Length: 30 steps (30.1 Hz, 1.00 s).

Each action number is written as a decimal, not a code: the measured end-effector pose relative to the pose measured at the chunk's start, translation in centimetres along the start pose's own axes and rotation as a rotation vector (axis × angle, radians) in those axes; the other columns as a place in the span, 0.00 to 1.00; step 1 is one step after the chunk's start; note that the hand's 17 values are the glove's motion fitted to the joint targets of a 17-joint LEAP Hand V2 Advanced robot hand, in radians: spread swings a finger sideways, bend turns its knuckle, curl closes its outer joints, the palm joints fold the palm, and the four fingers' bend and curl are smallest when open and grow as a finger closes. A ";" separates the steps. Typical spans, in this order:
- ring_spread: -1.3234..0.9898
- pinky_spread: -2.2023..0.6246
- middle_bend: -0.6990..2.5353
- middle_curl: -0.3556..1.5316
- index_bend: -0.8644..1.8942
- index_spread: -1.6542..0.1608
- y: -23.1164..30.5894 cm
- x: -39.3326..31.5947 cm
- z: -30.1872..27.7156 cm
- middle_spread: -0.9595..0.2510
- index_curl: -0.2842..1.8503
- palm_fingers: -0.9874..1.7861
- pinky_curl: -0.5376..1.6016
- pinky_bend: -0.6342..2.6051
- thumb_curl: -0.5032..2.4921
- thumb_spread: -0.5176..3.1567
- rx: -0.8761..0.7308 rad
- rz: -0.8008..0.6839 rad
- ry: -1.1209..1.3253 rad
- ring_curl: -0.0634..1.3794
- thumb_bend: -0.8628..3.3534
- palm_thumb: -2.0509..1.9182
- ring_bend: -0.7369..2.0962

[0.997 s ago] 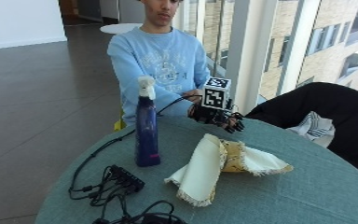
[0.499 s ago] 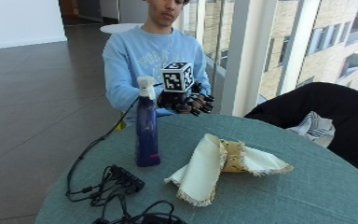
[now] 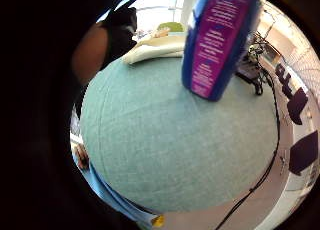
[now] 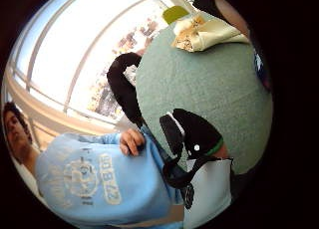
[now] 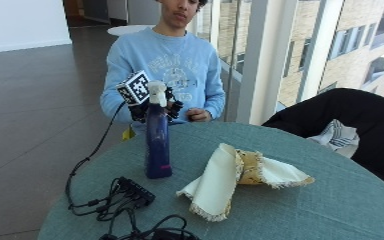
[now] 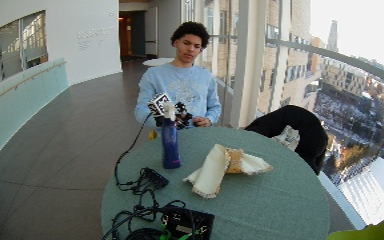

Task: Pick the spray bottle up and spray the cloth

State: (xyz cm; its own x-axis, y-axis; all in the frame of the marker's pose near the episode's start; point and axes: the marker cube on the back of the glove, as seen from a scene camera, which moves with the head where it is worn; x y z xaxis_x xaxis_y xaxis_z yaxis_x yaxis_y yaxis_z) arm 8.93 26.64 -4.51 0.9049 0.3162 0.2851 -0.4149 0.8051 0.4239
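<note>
Round green table (image 5: 352, 200) held the upright spray bottle (image 5: 157, 145) just ahead of the gloved right hand (image 5: 153, 106), apparently empty-fingered behind its neck; a hasty reach could topple it toward the cloth (image 5: 238, 175).

The gloved right hand (image 5: 153, 106) is raised in front of the chest, palm turned toward the table, just behind the spray bottle's (image 5: 157, 135) neck. No contact with the bottle can be made out; fingers are seen loosely curled, nothing held. The right forearm is angled up from a bent elbow. In the thumb side palm view one gloved finger (image 4: 192, 132) is seen. The bare left hand (image 5: 196, 115) is rested at the near table edge, fingers curled in.
</note>
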 end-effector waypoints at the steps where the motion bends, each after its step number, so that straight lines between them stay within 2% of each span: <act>1: 0.56 0.85 0.29 0.36 0.37 0.67 0.1 0.7 -0.5 0.73 0.25 0.53 0.40 0.30 0.25 0.44 0.018 0.035 -0.016 0.23 0.22 0.67 0.38; 6: 0.56 0.85 0.29 0.37 0.35 0.68 0.0 3.2 -2.9 0.74 0.24 0.52 0.41 0.30 0.25 0.44 0.137 0.197 -0.126 0.24 0.21 0.68 0.38; 9: 0.56 0.85 0.28 0.37 0.35 0.69 -1.1 4.6 -4.0 0.74 0.24 0.52 0.41 0.31 0.25 0.44 0.151 0.264 -0.193 0.24 0.21 0.68 0.39; 18: 0.57 0.85 0.29 0.38 0.33 0.69 -4.8 8.8 -3.2 0.76 0.22 0.48 0.42 0.33 0.26 0.43 0.236 0.262 -0.437 0.25 0.20 0.68 0.38; 23: 0.58 0.86 0.30 0.38 0.33 0.69 -7.6 10.0 -2.2 0.76 0.21 0.46 0.43 0.35 0.26 0.43 0.281 0.380 -0.502 0.25 0.20 0.68 0.38; 30: 0.58 0.86 0.30 0.39 0.36 0.70 -9.9 10.6 -1.8 0.75 0.21 0.50 0.42 0.35 0.27 0.42 0.349 0.406 -0.526 0.25 0.20 0.69 0.39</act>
State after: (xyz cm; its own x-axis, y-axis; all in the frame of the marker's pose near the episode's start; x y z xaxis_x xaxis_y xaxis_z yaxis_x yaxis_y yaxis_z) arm 22.84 22.96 -7.25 0.5451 0.2024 0.8136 -0.7920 0.4427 0.4205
